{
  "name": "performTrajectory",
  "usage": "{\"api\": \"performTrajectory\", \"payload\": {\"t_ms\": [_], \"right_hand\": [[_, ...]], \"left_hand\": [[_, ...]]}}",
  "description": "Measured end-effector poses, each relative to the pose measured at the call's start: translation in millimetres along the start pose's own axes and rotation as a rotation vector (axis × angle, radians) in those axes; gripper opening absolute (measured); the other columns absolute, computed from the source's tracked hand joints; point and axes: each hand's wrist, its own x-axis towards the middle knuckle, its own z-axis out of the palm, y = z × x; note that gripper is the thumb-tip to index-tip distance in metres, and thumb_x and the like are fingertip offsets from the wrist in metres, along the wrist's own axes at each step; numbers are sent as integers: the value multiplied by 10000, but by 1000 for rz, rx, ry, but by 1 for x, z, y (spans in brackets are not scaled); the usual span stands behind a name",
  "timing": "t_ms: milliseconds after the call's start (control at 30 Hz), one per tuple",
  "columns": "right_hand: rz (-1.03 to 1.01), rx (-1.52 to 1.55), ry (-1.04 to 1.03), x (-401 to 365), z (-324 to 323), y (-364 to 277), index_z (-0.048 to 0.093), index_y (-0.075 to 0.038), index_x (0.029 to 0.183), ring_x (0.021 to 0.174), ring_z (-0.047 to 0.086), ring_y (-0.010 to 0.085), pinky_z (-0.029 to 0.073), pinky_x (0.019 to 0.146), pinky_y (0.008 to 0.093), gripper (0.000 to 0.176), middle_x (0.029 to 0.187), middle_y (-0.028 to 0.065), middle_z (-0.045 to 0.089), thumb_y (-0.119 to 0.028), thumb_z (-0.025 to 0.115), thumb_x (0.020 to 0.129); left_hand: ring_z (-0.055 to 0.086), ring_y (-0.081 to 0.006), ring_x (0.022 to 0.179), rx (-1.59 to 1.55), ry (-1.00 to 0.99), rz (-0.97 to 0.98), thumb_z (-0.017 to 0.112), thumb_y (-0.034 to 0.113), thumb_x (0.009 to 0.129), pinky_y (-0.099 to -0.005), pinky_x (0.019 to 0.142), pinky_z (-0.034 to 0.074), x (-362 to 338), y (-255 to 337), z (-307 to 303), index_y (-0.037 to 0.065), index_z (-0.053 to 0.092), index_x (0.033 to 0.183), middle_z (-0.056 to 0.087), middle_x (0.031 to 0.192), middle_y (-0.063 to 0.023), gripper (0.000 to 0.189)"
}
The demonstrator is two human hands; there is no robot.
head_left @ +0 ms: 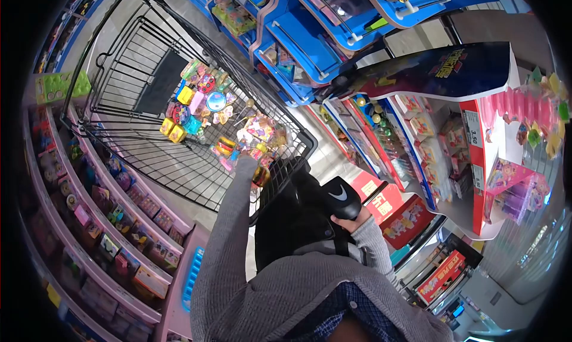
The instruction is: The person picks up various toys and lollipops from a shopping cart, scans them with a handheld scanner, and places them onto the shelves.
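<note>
the left hand (252, 165) is stretched out at the end of a grey sleeve (229, 223) and sits at the near edge of the shopping cart (308, 140), in among the toy packs (202, 98). the cuff and the packs cover most of it, so i cannot tell how far the fingers are spread or whether they grip the round yellow and red pack (260, 176) just beside them. the right hand (353, 221) is curled tight around the near right edge of a black bag (298, 217) with a white swoosh (338, 193). the bag rests against the cart's near end, probably pinned there so it stays put while the other arm reaches in. the toys lie in a loose heap towards the near right part of the cart: yellow blocks, pink and blue blister packs, a round blue one, all lying flat on the wire floor as if dropped in rather than stacked. the far left part of the cart floor shows bare wire. to the left runs a long shelf (128, 220) with pink edges, packed with small boxed toys, and a green pack (59, 86) sits at its far end. at the far side stand blue racks (298, 44), and to the right a red and white display (479, 139) holds pink packs and price tags.
</note>
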Motion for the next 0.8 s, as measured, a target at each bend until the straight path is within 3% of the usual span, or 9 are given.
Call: {"api": "performTrajectory", "payload": {"t_ms": [167, 233, 300, 333, 467, 533, 633, 700, 800], "right_hand": [[-11, -17, 7, -5, -2, -1, 541, -14, 970, 826, 576, 177, 439, 759, 284, 433, 877, 104, 607, -174, 716, 608], [-14, 27, 21, -7, -5, 6, 541, -14, 974, 831, 574, 177, 437, 758, 282, 429, 879, 100, 607, -163, 712, 610], [72, 65, 10, -8, -11, 1, 532, -30, 973, 600, 557, 117, 449, 570, 249, 432, 736, 43, 591, -169, 727, 613], [34, 77, 15, -9, -13, 1, 532, -31, 946, 471, 503, 95, 411, 458, 236, 415, 636, 15, 561, -182, 727, 613], [-111, 85, 32, -11, -29, 14, 532, -34, 943, 481, 506, 101, 413, 467, 240, 411, 630, 17, 560, -186, 727, 614], [5, 62, -3, -15, -44, 13, 557, -26, 961, 825, 573, 166, 431, 761, 272, 407, 879, 90, 610, -153, 715, 608], [-56, 126, -4, -20, -67, 33, 565, -28, 949, 819, 574, 165, 433, 751, 271, 415, 875, 89, 612, -168, 728, 594], [-83, 103, 52, -25, -82, 46, 573, -38, 940, 806, 574, 159, 436, 737, 268, 419, 863, 85, 615, -179, 738, 582], [-25, 125, 56, -31, -103, 63, 566, -34, 934, 780, 568, 149, 441, 716, 271, 406, 850, 75, 610, -164, 733, 587]], "left_hand": [[564, -292, 758, -361, 296, -276, 510, 195, 717, -391, 650, 445, -13, 5, -14, 13, 580, 866, 572, 869, -177, 245], [558, -288, 777, -583, 208, -411, 547, 174, 703, -385, 661, 447, -10, -11, -24, 13, 527, 940, 554, 898, -174, 287], [553, -284, 797, -803, 123, -544, 584, 154, 689, -379, 671, 449, -11, -25, -35, 13, 473, 1014, 535, 927, -172, 371], [552, -270, 788, -843, 281, -582, 609, 137, 678, -361, 659, 451, -14, -28, -40, 22, 435, 1039, 529, 921, -161, 417], [554, -255, 767, -1107, 634, -742, 623, 161, 705, -342, 615, 459, -28, -26, -80, 36, 412, 1058, 539, 891, -131, 431], [556, -243, 748, -1371, 696, -750, 614, 171, 723, -333, 591, 462, -38, -18, -102, 34, 408, 1071, 542, 886, -126, 427], [556, -183, 656, -1760, 951, -807, 578, 150, 772, -270, 496, 450, -38, -26, -89, -16, 440, 1061, 562, 828, -97, 361], [557, -188, 658, -1879, 989, -590, 589, 180, 770, -302, 519, 463, -33, -54, -50, -37, 467, 1028, 565, 814, -98, 359], [551, -195, 619, -2069, 988, -566, 583, 240, 777, -337, 523, 468, -44, -6, -82, -23, 496, 968, 567, 770, -97, 337]]}}
